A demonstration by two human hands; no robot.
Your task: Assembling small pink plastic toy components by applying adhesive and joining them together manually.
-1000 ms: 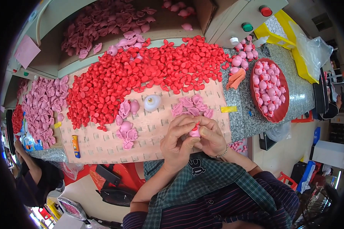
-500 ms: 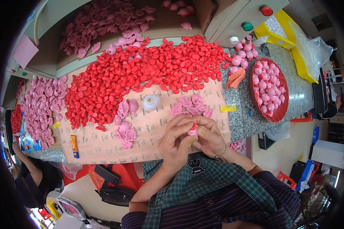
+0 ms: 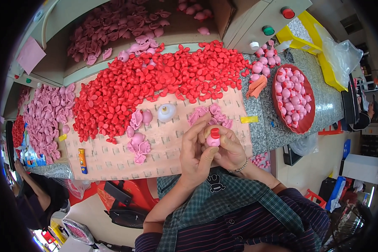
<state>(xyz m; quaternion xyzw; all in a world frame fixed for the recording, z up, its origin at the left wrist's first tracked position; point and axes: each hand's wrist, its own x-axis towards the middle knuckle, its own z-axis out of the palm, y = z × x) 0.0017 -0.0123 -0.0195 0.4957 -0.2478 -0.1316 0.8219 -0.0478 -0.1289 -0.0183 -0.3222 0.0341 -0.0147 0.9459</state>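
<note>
A small pink toy head [image 3: 213, 142] with a red cap-like piece on top is held up in front of me, just above the table's near edge. My right hand [image 3: 232, 152] grips it between thumb and fingers. From the other side my left hand [image 3: 193, 153] rests its thumb against the lower part, its index finger lifted beside the red piece. Just beyond my fingers lie several pink petal-edged shells [image 3: 214, 110]. A round whitish bottle [image 3: 166, 112] with a narrow tip stands to their left, near more pink shells [image 3: 137, 145].
Red pieces [image 3: 164, 73] form a wide heap across the table's back. Pink shells pile up at left [image 3: 46, 117]. To the right stands a red bowl [image 3: 313, 122] of capped pink heads, near an orange cloth [image 3: 257, 86] and yellow bin [image 3: 332, 69]. A glue stick [image 3: 83, 160] lies front left.
The toy head has turned and shows more of its red top. My left fingers have loosened, with the index finger raised off the red piece.
</note>
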